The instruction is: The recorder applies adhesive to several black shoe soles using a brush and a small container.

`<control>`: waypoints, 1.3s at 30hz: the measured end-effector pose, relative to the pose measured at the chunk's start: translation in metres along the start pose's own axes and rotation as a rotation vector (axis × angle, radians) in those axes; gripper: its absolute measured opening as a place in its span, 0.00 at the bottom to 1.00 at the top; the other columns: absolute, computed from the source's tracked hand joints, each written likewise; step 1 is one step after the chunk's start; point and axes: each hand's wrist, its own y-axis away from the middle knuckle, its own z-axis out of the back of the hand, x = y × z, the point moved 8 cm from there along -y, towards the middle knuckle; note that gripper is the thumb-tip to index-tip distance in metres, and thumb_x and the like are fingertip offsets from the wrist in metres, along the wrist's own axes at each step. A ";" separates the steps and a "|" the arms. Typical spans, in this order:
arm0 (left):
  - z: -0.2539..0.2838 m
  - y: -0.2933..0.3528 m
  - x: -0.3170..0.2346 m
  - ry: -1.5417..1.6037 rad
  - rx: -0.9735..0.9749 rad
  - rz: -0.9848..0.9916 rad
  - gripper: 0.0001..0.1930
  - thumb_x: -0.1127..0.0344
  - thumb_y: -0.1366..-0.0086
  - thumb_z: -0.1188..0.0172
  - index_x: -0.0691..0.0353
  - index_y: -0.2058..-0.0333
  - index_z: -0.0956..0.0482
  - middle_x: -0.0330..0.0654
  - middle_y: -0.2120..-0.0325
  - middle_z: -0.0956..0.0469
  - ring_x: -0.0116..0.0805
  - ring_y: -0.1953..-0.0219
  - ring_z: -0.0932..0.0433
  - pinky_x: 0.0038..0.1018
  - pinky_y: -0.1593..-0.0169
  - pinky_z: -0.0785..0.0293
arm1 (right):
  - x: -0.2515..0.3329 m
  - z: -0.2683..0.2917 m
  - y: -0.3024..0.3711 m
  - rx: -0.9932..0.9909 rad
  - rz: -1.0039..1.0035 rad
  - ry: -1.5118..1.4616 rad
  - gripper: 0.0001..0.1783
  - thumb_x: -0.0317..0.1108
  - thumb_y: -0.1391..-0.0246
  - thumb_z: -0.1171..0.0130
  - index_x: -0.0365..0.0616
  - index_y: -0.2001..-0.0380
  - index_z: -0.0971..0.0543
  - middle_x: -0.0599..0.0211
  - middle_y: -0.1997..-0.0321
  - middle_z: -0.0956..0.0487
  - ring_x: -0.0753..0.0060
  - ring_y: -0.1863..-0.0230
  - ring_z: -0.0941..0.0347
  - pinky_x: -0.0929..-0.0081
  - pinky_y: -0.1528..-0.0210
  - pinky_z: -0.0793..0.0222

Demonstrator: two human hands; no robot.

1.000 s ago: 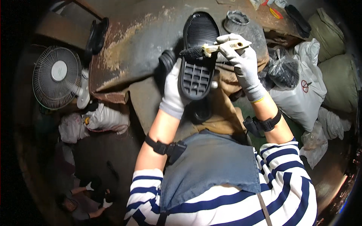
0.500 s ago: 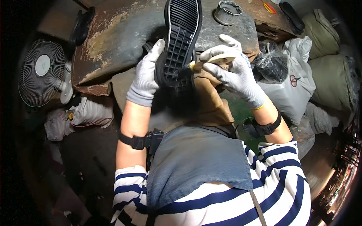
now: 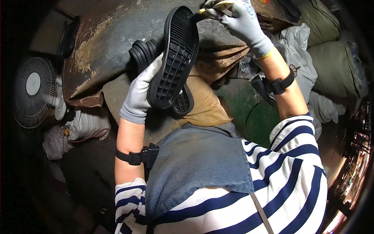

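My left hand (image 3: pixel 141 91), in a white and grey knit glove, is closed on the edge of a black shoe sole (image 3: pixel 174 80). The sole is tilted upright, its ribbed and gridded inner face toward me. My right hand (image 3: pixel 239 21), gloved the same way, is closed around a pale-handled brush (image 3: pixel 202 11). The dark bristles meet the sole's upper right rim. Behind and below the held sole, another black sole (image 3: pixel 184 104) shows in part over my lap. Several more black soles (image 3: pixel 143 54) are stacked at the bench edge, left of the held one.
A worn workbench (image 3: pixel 113 43) with peeling paint spans the far side. A fan (image 3: pixel 34 84) stands at the left, near white sacks (image 3: pixel 91 124). At the right are a white plastic bag (image 3: pixel 302 43), red-handled scissors (image 3: pixel 293 70) and green sacks (image 3: pixel 331 66).
My right hand has moved the brush from the sole's lower right edge up to its upper rim. The held sole has dropped lower in view and tilted. The round can is no longer visible.
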 end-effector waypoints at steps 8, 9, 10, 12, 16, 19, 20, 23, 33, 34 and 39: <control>0.010 0.013 0.020 0.242 -0.024 0.117 0.27 0.53 0.23 0.60 0.63 0.33 0.40 0.62 0.38 0.34 0.64 0.41 0.29 0.60 0.46 0.23 | 0.019 -0.003 0.026 -0.069 0.044 0.181 0.14 0.38 0.55 0.29 0.61 0.62 0.17 0.80 0.62 0.17 0.73 0.54 0.24 0.66 0.40 0.41; 0.008 0.016 0.021 0.253 -0.011 0.135 0.28 0.53 0.24 0.60 0.65 0.34 0.41 0.64 0.38 0.35 0.65 0.41 0.29 0.60 0.46 0.24 | 0.018 -0.006 0.017 -0.055 0.062 0.203 0.18 0.38 0.58 0.29 0.65 0.59 0.18 0.79 0.61 0.18 0.70 0.51 0.25 0.65 0.39 0.43; 0.001 0.018 0.023 0.263 0.050 0.159 0.29 0.51 0.24 0.60 0.68 0.34 0.41 0.67 0.38 0.37 0.69 0.41 0.30 0.64 0.47 0.25 | 0.023 -0.005 0.013 -0.063 0.120 0.210 0.19 0.39 0.57 0.29 0.65 0.58 0.18 0.80 0.60 0.18 0.72 0.52 0.25 0.64 0.39 0.42; -0.005 0.020 0.026 0.331 0.066 0.186 0.30 0.50 0.24 0.60 0.68 0.34 0.41 0.67 0.38 0.37 0.71 0.41 0.32 0.66 0.47 0.26 | 0.037 -0.005 0.008 -0.013 0.153 0.211 0.15 0.39 0.51 0.31 0.61 0.58 0.17 0.80 0.56 0.17 0.76 0.49 0.24 0.66 0.39 0.42; -0.011 0.019 0.023 0.459 0.105 0.183 0.32 0.48 0.25 0.59 0.70 0.35 0.40 0.68 0.39 0.36 0.76 0.41 0.34 0.68 0.48 0.28 | 0.051 -0.017 0.010 -0.096 0.204 0.063 0.20 0.36 0.53 0.33 0.66 0.55 0.19 0.84 0.57 0.18 0.80 0.49 0.24 0.63 0.37 0.42; -0.003 0.018 0.024 0.489 0.118 0.175 0.31 0.48 0.25 0.58 0.71 0.36 0.38 0.67 0.40 0.33 0.73 0.42 0.31 0.67 0.49 0.26 | 0.056 -0.005 0.018 -0.198 0.110 -0.016 0.16 0.36 0.52 0.32 0.61 0.58 0.17 0.82 0.59 0.16 0.78 0.53 0.22 0.67 0.40 0.41; -0.001 0.019 0.024 0.493 0.132 0.156 0.32 0.47 0.25 0.59 0.69 0.34 0.41 0.67 0.38 0.37 0.76 0.42 0.32 0.69 0.49 0.27 | 0.042 0.000 0.026 -0.304 0.038 0.001 0.11 0.35 0.50 0.32 0.59 0.62 0.15 0.80 0.59 0.15 0.77 0.54 0.21 0.69 0.41 0.41; 0.001 0.020 0.027 0.480 0.140 0.167 0.33 0.47 0.25 0.59 0.67 0.32 0.44 0.67 0.37 0.39 0.77 0.42 0.33 0.70 0.50 0.28 | 0.009 -0.011 0.046 -0.346 -0.257 -0.065 0.05 0.35 0.46 0.34 0.53 0.65 0.15 0.78 0.61 0.15 0.73 0.59 0.23 0.71 0.45 0.40; 0.013 0.015 0.025 0.486 0.140 0.067 0.30 0.50 0.25 0.60 0.68 0.34 0.40 0.67 0.38 0.37 0.77 0.41 0.34 0.65 0.44 0.28 | 0.075 -0.028 0.044 -0.240 -0.204 -0.306 0.05 0.34 0.48 0.32 0.46 0.72 0.17 0.71 0.60 0.15 0.69 0.58 0.21 0.70 0.42 0.39; 0.006 0.013 0.028 0.482 0.144 0.084 0.30 0.50 0.25 0.60 0.68 0.34 0.40 0.67 0.38 0.37 0.77 0.41 0.34 0.65 0.44 0.28 | 0.054 -0.021 0.044 -0.307 -0.246 -0.309 0.06 0.34 0.48 0.33 0.45 0.72 0.17 0.70 0.60 0.15 0.69 0.57 0.21 0.70 0.44 0.37; -0.008 0.005 0.032 0.505 0.185 0.118 0.32 0.49 0.25 0.61 0.70 0.34 0.41 0.68 0.38 0.37 0.77 0.42 0.34 0.64 0.43 0.29 | 0.044 -0.040 0.039 -0.261 -0.368 -0.497 0.07 0.35 0.47 0.34 0.43 0.71 0.17 0.69 0.60 0.15 0.69 0.57 0.22 0.72 0.49 0.34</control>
